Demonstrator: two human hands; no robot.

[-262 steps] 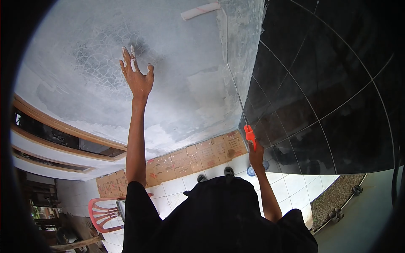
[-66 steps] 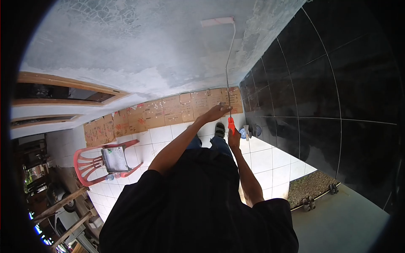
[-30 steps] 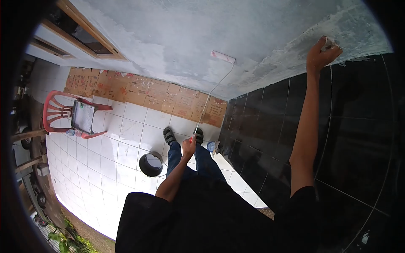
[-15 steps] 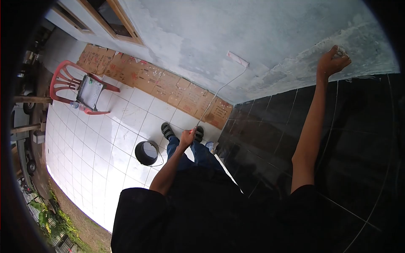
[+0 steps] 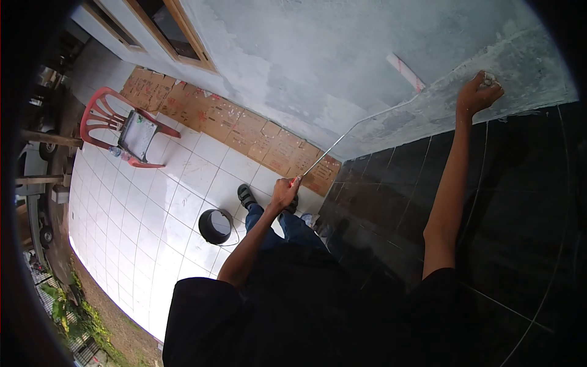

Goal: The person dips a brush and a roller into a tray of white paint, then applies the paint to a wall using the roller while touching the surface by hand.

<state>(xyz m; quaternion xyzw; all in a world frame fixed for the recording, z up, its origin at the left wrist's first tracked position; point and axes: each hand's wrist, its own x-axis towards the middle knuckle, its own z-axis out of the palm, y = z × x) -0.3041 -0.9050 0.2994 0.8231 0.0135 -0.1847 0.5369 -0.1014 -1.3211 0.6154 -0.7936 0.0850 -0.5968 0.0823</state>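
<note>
My left hand [image 5: 285, 192] is closed around the handle of a paint roller [image 5: 405, 72]. Its long bent metal rod reaches up and right, and the whitish roller head lies against or very near the grey wall [image 5: 306, 43]; contact cannot be made out. At upper right, my right hand [image 5: 479, 95] is closed on a crumpled whitish rag [image 5: 489, 79], close to the wall's lower part above the black tiles.
Flattened cardboard [image 5: 244, 125] runs along the wall's foot. A black bucket [image 5: 215, 227] with pale contents stands on white floor tiles beside my feet. To the left is a red plastic chair [image 5: 98, 119] bearing a paint tray [image 5: 136, 136]. Black tiles [image 5: 391, 202] lie at right.
The roller head has moved right along the wall, toward my right hand. My left hand has shifted slightly up and right with the handle. My right hand has barely moved.
</note>
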